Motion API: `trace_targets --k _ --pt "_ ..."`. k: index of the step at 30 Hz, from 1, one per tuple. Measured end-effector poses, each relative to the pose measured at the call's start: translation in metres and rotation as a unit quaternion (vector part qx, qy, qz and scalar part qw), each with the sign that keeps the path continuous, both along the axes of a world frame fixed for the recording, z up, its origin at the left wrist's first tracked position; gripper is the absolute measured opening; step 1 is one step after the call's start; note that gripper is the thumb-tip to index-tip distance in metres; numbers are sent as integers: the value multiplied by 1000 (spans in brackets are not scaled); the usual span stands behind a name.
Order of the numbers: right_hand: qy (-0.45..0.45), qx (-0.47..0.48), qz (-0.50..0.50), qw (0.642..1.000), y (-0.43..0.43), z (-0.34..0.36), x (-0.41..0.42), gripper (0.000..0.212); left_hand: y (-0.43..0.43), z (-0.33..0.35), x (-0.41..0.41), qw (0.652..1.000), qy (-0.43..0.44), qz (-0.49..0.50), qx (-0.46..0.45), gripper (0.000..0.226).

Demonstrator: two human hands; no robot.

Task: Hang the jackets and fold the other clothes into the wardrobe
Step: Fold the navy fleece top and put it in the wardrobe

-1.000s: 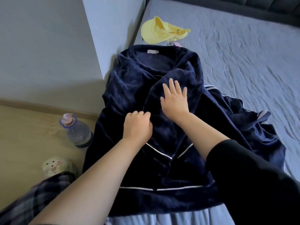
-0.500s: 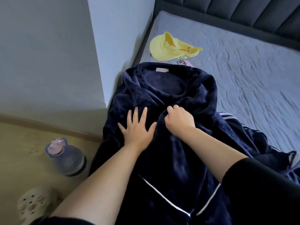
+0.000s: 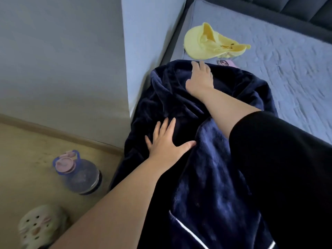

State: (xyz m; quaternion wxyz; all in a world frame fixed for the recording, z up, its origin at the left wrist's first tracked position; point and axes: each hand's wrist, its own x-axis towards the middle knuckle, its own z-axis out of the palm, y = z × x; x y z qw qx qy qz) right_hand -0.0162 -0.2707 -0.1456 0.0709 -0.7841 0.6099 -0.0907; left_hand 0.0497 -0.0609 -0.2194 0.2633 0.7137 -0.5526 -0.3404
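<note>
Lying on the bed [image 3: 269, 72], one navy fleece robe [image 3: 206, 177] takes both hands: left hand [image 3: 167, 141] spread flat, right hand [image 3: 200, 79] open at its collar, beside one yellow cap [image 3: 197, 44].

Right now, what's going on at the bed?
A person is working on a navy fleece robe spread over the bed. The left hand presses flat on its middle, while the right hand reaches to the collar end. It is not yet folded. A yellow cap lies beyond it.
</note>
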Motion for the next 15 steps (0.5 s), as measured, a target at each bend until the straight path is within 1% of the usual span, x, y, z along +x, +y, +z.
trace_targets --k 3,5,8,10,12,14,15 --pt "45 30 14 998 -15 -3 12 87 1 -3 0 1000 12 -3 -12 101" --pt "60 28 49 997 -20 -4 21 98 1 -5 0 1000 10 -3 -19 102" --pt "102 22 108 989 -24 -7 32 101 1 -8 0 1000 12 0 -24 100" --pt "113 40 91 989 -27 -9 37 90 0 -10 0 1000 12 0 -24 100" --pt "121 38 37 991 -27 -9 37 64 0 -9 -1 1000 11 1 -24 101" --pt "170 -11 26 985 -22 -9 33 37 1 -8 -1 1000 7 0 -21 102" --pt "205 -49 42 977 -18 -9 31 31 1 -8 -1 1000 3 -1 -18 102"
